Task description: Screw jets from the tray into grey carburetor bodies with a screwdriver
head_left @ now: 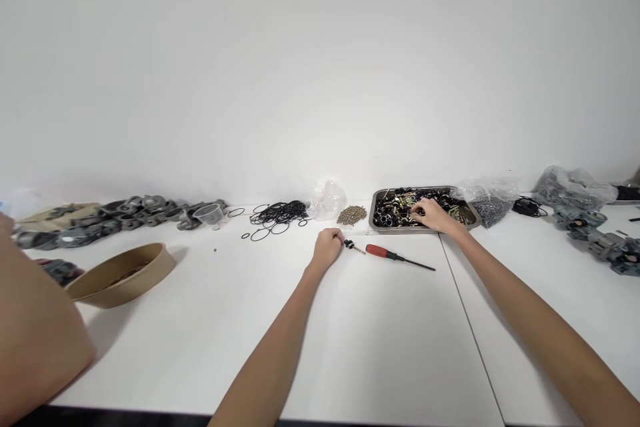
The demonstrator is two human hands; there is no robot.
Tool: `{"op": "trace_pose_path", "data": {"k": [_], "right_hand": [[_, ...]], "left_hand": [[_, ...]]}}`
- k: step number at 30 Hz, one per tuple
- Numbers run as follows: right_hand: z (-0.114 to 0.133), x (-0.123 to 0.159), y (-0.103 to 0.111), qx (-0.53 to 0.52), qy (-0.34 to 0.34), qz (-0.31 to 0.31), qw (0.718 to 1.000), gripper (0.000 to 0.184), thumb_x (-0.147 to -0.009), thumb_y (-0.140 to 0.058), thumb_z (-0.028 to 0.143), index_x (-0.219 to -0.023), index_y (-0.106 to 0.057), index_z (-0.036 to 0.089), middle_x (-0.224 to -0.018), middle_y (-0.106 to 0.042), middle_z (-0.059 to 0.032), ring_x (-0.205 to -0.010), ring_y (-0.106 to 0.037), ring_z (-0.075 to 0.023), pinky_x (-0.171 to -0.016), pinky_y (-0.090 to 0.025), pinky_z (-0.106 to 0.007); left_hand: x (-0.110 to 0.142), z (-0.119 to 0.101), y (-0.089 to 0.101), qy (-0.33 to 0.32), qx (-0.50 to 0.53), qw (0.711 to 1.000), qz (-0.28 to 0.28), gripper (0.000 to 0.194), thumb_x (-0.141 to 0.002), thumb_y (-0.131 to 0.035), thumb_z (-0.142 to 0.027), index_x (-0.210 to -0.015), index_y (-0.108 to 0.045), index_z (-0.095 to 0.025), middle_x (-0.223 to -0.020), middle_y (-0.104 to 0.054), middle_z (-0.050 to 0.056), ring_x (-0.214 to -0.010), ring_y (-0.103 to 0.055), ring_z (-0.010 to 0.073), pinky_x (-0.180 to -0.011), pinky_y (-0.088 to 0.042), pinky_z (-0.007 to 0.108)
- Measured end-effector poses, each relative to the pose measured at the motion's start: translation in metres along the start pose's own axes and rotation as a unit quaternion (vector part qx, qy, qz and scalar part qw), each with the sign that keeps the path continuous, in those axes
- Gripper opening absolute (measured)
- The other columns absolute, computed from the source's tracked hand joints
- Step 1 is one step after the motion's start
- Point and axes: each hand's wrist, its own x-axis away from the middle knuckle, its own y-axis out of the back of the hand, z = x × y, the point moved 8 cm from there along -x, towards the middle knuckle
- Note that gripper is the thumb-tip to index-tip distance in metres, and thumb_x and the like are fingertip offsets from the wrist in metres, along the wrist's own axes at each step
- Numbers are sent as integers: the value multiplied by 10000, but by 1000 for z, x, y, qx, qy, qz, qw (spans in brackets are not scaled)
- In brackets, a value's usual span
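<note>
While the slim part (pixel 355 247) is pinched by the left hand (pixel 328 247) front-left of the tray (pixel 400 231), it should be steadied — any grip by the right hand (pixel 431 215), in the tray, cannot be told.

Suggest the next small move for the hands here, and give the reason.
Probably the right hand should lift one of the small parts clear of the metal tray: it is down among them, while the left hand holds a black-and-gold piece nearby. Whether the right has gripped one is unclear.
</note>
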Motion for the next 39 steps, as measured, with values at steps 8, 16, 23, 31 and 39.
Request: {"op": "trace_pose_path", "data": {"k": [8, 16, 23, 31, 39], "right_hand": [[-7, -6, -3, -14, 0, 3, 1000, 179, -877, -612, 263, -1007, -691, 167, -1068, -665, -100, -1063, -550, -246, -887, -433, -335], [-15, -11, -8, -28, 12, 9, 1000, 173, -875, -569, 270, -968, -669, 164, -874, -654, -63, -814, -551, -191, -775, -412, -304], [-17, -12, -10, -24, 13, 16, 1000, 174, -862, -578, 331, -825, -659, 181, -774, -621, -61, -790, -524, -205, -764, -400, -305], [-9, -6, -4, -11, 9, 16, 1000, 322, -884, -534, 478, -762, -615, 191, -766, -594, -79, -855, -508, -251, -781, -406, -323], [-5, -4, -5, 27, -6, 38, 999, 324, -928, -429, 426, -826, -625, 189, -868, -617, -108, -1005, -499, -296, -828, -400, -343]], "left_hand": [[0, 4, -2, 7, -19, 1000, 0, 232, -572, -412, -42, -535, -597, -177, -646, -656, 21, -694, -571, 159, -725, -430, 268], [2, 3, -2, 15, -9, 1000, 1, 248, -608, -416, -39, -550, -617, -173, -662, -661, 31, -714, -577, 167, -761, -446, 287], [3, 5, 0, 26, 45, 999, -3, 238, -576, -428, -21, -509, -595, -176, -626, -638, 29, -700, -557, 173, -779, -438, 305], [-1, 18, -1, 67, 259, 963, -28, 172, -532, -487, -45, -464, -574, -177, -497, -527, 16, -572, -473, 159, -684, -417, 315], [-3, 52, 35, 118, 579, 802, -86, 18, -676, -510, -173, -671, -499, -186, -561, -409, -1, -504, -416, 135, -571, -412, 293]]}}
